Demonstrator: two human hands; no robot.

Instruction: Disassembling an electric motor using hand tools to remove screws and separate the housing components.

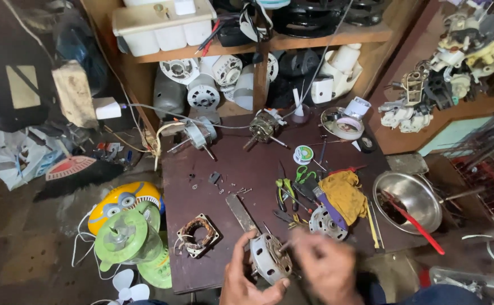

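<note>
My left hand [246, 282] grips a round grey metal motor housing [269, 258] at the near edge of the dark brown worktable [241, 169]. My right hand [325, 264], blurred, is at the housing's right side with its fingers pinched on a thin metal piece that I cannot make out. A square stator with copper windings [197, 234] lies to the left of my hands. A flat metal file [240, 212] lies just beyond the housing.
A second round motor cover [326, 222], a yellow rag [346, 195], green-handled pliers [285, 192], loose screws [238, 191] and two small motors [199, 134] lie on the table. A steel bowl [414, 200] sits right. A green fan [128, 240] stands on the floor left. Shelves of parts rise behind.
</note>
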